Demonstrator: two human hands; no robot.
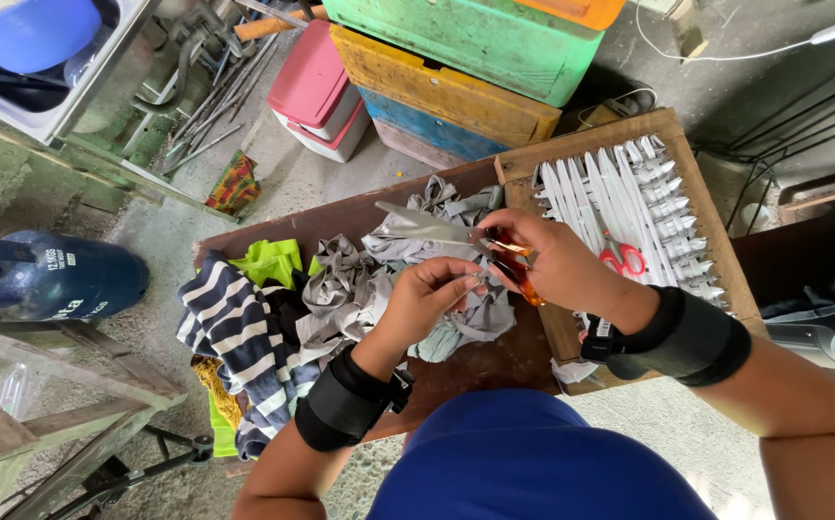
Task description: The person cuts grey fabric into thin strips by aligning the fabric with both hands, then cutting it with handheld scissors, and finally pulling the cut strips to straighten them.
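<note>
1. We count two hands over the brown counter [475, 371], one pair of large scissors with amber-orange handles [456, 236], and a second, smaller red-handled pair [625, 258] lying on the wooden tray [586, 144].
2. On the tray we see one row of white tubes [620, 202]; too many overlap for a sure count.
3. Left of the tray: one heap of grey cloth scraps [360, 279], one striped navy-and-white garment [234, 323], one lime-green cloth [268, 260].
4. Right hand [562, 265] is closed around the big scissors' handles, just left of the tray; blades point away from the tray, over the grey heap.
5. Left hand [427, 299] pinches a small grey strip [470, 286] between thumb and fingertips, just below the blades, touching the right hand's fingers.
6. The tray overhangs the counter's right end. The striped garment hangs off the far-left edge. Bare counter shows only below the heap, nearest the person.
</note>
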